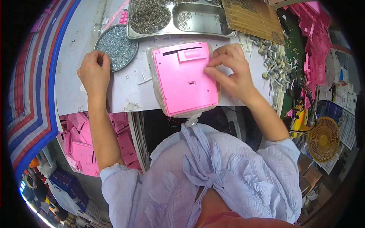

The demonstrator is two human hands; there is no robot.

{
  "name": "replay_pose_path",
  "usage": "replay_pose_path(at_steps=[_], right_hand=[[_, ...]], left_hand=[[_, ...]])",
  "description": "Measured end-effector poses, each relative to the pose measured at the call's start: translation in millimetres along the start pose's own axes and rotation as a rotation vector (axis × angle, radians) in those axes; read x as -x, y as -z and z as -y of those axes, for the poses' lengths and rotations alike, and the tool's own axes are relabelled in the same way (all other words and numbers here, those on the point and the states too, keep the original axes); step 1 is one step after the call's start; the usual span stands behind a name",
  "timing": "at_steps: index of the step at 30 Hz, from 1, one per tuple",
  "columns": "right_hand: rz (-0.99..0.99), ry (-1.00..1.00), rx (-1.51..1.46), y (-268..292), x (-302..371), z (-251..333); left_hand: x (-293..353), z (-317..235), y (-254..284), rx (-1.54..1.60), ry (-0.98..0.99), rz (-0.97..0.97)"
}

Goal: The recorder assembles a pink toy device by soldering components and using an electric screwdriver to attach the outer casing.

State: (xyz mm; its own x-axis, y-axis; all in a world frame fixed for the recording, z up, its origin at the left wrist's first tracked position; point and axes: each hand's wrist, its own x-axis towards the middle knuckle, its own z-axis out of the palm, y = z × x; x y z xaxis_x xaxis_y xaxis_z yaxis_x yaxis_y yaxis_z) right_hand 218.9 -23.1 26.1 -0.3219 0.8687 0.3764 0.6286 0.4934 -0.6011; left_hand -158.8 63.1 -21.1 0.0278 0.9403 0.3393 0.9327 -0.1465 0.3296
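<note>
In front of me a pink plastic casing (186,89) lies on a clear plastic-wrapped pad at the table's near edge. It has a long dark slot near its far edge, a raised block below that and a small opening near the middle. My right hand (234,72) is over the casing's right edge, thumb and forefinger pinched close to the surface; anything between them is too small to make out. At the left, my left hand (95,70) is closed, fingers curled at the rim of a round dish (134,57) of small silvery screws. Its fingertips' contents are hidden.
A metal compartment tray (182,35) with small springs and other metal parts stands at the back, beside a cardboard piece (253,19). Small motors (272,57) are heaped at the right. Pink casings (83,152) fill a space below left. A yellow basket (323,138) is far right.
</note>
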Motion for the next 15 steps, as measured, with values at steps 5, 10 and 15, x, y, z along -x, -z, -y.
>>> replay_pose_path(at_steps=[5, 10, 15], right_hand=[[-0.08, -0.021, -0.082, -16, 16, -10], [-0.061, 0.095, -0.089, -12, 13, -19], [-0.041, 0.141, -0.087, -1, 12, -18]], left_hand=[[-1, -5, 4, -0.09, -0.021, -0.07], [20, -44, 10, 0.812, 0.344, 0.008], [66, -163, 39, 0.856, -0.034, 0.343]])
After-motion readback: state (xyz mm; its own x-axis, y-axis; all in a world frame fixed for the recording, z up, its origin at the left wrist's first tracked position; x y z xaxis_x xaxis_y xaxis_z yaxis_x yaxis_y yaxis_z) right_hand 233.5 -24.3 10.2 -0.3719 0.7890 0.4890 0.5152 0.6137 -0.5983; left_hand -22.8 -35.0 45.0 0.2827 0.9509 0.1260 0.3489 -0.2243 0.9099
